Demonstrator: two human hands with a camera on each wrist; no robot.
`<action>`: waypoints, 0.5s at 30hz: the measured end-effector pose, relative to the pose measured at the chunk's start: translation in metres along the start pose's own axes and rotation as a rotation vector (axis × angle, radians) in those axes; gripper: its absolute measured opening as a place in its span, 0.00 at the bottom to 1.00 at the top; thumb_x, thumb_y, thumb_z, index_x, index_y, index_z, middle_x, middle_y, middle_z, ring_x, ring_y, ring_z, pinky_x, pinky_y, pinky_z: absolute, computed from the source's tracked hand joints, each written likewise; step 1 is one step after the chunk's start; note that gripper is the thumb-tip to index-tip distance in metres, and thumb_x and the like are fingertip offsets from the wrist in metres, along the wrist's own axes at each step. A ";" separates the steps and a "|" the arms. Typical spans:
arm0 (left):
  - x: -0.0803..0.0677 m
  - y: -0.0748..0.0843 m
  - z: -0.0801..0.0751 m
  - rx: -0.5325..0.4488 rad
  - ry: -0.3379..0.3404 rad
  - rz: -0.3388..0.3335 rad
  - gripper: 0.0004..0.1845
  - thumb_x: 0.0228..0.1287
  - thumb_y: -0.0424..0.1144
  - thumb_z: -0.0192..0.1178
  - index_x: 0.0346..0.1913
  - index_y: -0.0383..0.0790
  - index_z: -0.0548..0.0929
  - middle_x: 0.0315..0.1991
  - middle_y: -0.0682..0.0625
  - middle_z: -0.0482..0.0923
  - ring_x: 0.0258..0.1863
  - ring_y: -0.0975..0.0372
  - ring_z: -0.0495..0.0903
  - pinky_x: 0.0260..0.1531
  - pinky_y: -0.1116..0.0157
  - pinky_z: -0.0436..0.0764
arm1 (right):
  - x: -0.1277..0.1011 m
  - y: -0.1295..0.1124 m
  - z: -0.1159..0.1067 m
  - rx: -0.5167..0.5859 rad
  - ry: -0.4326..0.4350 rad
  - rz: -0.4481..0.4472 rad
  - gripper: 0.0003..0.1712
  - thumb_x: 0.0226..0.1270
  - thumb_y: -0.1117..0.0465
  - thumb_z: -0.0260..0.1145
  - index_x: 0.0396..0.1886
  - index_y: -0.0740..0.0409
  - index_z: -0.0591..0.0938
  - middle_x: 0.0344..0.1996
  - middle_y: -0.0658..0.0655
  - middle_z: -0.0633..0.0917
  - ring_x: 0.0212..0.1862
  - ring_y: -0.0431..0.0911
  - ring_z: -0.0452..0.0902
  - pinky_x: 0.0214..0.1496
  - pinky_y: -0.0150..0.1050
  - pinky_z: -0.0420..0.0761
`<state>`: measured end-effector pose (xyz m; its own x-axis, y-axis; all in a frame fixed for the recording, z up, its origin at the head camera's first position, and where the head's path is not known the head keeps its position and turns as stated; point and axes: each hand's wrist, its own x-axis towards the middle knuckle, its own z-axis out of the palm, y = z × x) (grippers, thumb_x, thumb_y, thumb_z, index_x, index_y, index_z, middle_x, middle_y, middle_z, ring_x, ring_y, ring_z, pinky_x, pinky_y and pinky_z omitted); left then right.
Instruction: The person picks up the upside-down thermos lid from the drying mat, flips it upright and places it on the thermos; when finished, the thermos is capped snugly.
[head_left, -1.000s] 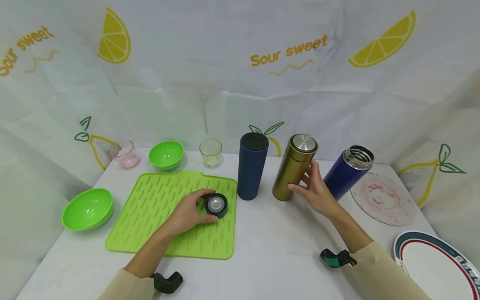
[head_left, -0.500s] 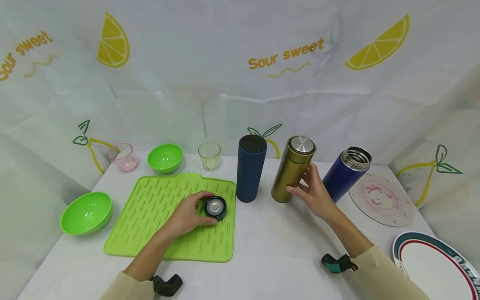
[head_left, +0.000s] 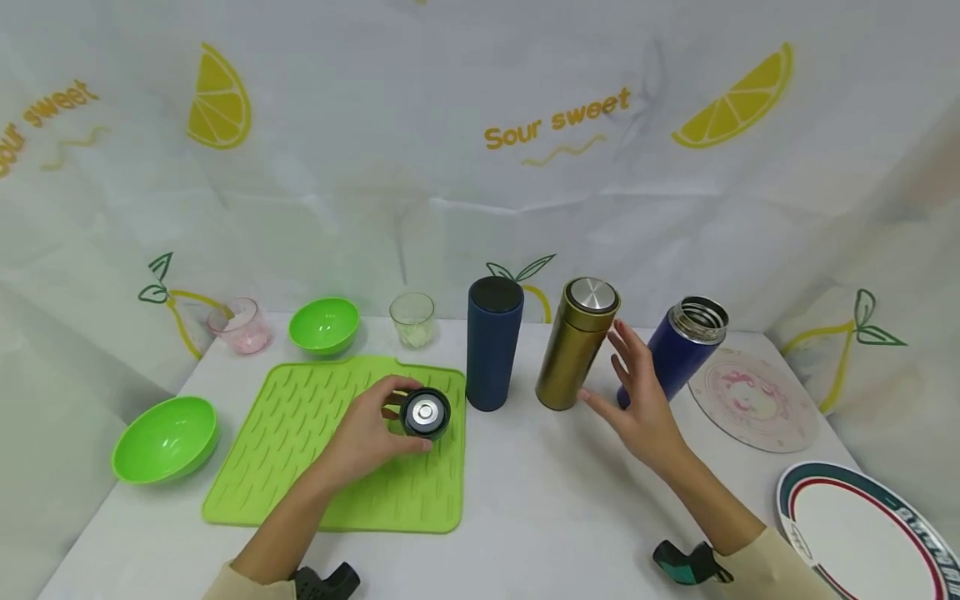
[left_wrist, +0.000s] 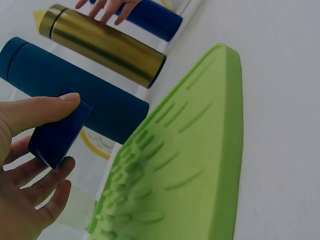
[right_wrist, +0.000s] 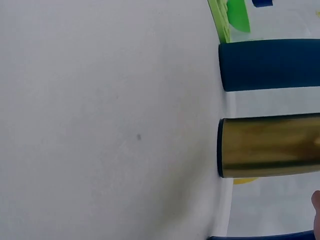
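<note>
My left hand (head_left: pixel 371 429) pinches a dark blue bottle lid (head_left: pixel 425 413) between thumb and fingers, its metal-centred underside facing up. In the left wrist view that lid (left_wrist: pixel 60 132) hangs over the green ridged mat (left_wrist: pixel 185 165). My right hand (head_left: pixel 647 408) has its fingers spread out beside a gold thermos (head_left: pixel 570 358), fingertips close to its side. The thermos stands upright, its silver-topped cap on. Just right of that hand, a blue bottle (head_left: pixel 675 354) stands with its steel mouth uncovered, partly hidden by the hand. A capped navy bottle (head_left: pixel 493 350) stands left of the gold one.
Two green bowls (head_left: pixel 167 440), a pink glass (head_left: pixel 243 327) and a clear glass (head_left: pixel 413 320) stand around the mat's left and back. On the right lie a pink round mat (head_left: pixel 752 400) and a white oval plate (head_left: pixel 862 533) with a dark green rim.
My right hand has let go of the gold thermos, straightening its fingers and shifting right toward the uncovered blue bottle. My left hand has raised the lid slightly above the mat.
</note>
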<state>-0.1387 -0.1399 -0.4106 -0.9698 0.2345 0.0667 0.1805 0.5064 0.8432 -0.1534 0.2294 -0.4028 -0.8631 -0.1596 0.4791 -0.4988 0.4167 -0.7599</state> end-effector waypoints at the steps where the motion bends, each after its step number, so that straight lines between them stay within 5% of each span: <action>1: -0.001 0.003 0.000 -0.009 0.003 0.018 0.40 0.41 0.35 0.84 0.62 0.44 0.78 0.59 0.48 0.81 0.55 0.55 0.81 0.53 0.57 0.84 | 0.000 -0.002 0.000 0.001 0.020 -0.027 0.60 0.58 0.78 0.72 0.83 0.53 0.49 0.83 0.58 0.53 0.82 0.56 0.53 0.76 0.19 0.59; 9: -0.002 0.029 0.006 -0.078 -0.006 0.183 0.40 0.42 0.32 0.83 0.62 0.48 0.79 0.58 0.52 0.82 0.56 0.58 0.81 0.51 0.65 0.86 | 0.002 -0.022 -0.005 0.065 0.206 -0.214 0.42 0.49 0.90 0.67 0.67 0.75 0.68 0.69 0.50 0.73 0.73 0.40 0.70 0.73 0.28 0.72; 15: 0.003 0.045 0.020 -0.108 -0.024 0.278 0.40 0.43 0.32 0.83 0.64 0.47 0.80 0.59 0.52 0.82 0.55 0.60 0.82 0.53 0.64 0.87 | -0.005 -0.035 -0.003 0.199 0.148 -0.192 0.31 0.55 0.88 0.65 0.60 0.79 0.72 0.61 0.54 0.80 0.66 0.41 0.78 0.67 0.30 0.79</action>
<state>-0.1298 -0.0999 -0.3826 -0.8812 0.3719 0.2918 0.4191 0.3294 0.8461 -0.1313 0.2184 -0.3777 -0.7378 -0.0803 0.6702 -0.6702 0.2055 -0.7132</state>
